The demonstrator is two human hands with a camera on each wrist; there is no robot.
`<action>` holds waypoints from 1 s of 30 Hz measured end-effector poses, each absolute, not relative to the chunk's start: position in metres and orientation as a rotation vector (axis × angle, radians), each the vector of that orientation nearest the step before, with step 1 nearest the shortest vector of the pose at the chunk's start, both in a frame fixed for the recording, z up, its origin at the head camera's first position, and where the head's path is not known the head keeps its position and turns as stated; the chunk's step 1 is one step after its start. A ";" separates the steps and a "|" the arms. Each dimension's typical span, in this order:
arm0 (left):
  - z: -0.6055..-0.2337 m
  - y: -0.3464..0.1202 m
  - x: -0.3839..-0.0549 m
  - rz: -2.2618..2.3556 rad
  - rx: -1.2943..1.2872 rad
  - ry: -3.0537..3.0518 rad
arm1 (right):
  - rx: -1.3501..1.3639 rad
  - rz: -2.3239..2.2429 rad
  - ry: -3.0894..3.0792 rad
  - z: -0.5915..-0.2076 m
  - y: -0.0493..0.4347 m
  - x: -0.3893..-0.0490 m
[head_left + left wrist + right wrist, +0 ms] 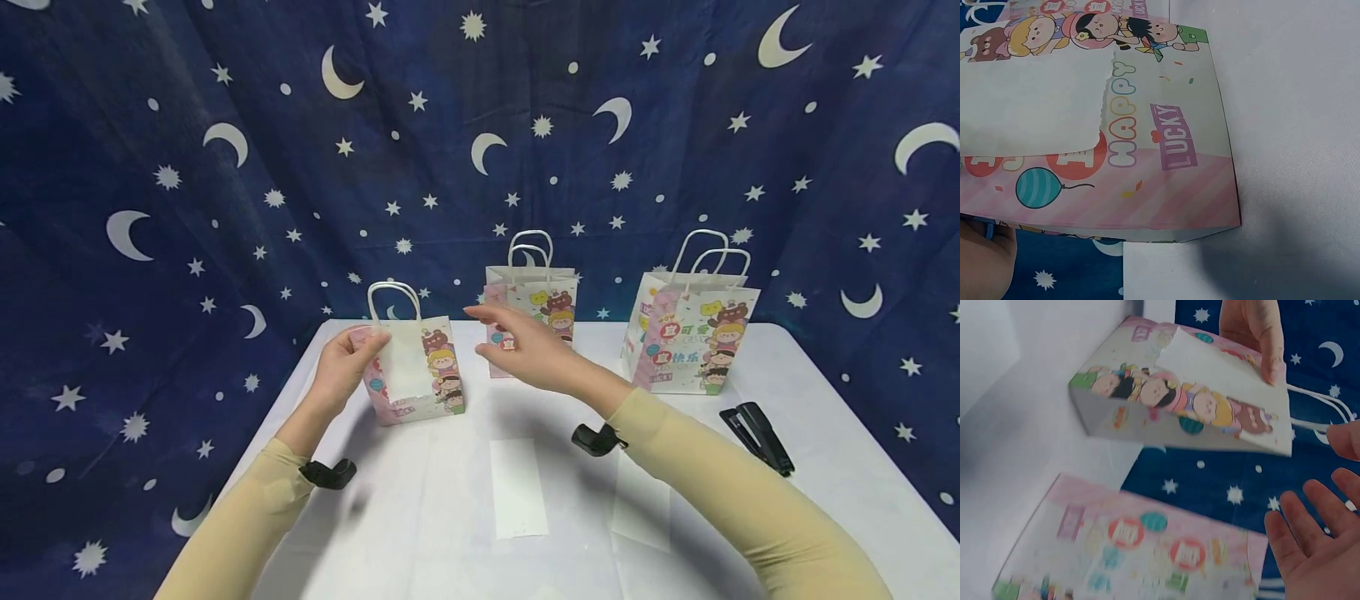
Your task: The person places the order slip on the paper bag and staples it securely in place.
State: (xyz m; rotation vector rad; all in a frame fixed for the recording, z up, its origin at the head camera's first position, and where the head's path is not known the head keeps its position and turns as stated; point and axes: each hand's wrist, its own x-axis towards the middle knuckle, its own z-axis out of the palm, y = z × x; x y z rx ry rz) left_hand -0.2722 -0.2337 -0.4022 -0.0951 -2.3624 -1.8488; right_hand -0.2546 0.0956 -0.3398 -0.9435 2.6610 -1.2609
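Observation:
A paper gift bag (447, 390) with cartoon figures and white twisted handles stands at the left of the table. Against its front lies a white paper slip (405, 358), torn along its lower edge in the left wrist view. My left hand (339, 373) pinches the bag's top edge together with the slip, thumb in front; the fingers behind are hidden. To the right of that bag my right hand (536, 352) is held in the air with fingers spread and nothing in them. It overlaps a second gift bag (498, 360) in the head view.
A third gift bag (693, 354) stands at the back right. In front of it lies a black stapler (759, 437). Two more white paper slips lie on the table, one slip (519, 490) in the middle and a fainter slip (641, 504) beside the right forearm.

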 end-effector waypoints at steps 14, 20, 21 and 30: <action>-0.402 -0.234 -0.272 -1.857 -0.102 -2.365 | -0.696 -1.123 2.910 -0.360 0.216 -0.220; -0.405 -0.235 -0.273 -1.843 -0.081 -2.363 | -0.487 -1.096 2.960 -0.374 0.267 -0.204; -0.405 -0.235 -0.272 -1.842 -0.080 -2.362 | -0.454 -1.083 2.971 -0.376 0.275 -0.201; -0.406 -0.233 -0.272 -1.853 -0.102 -2.349 | -0.221 -0.994 3.042 -0.397 0.341 -0.183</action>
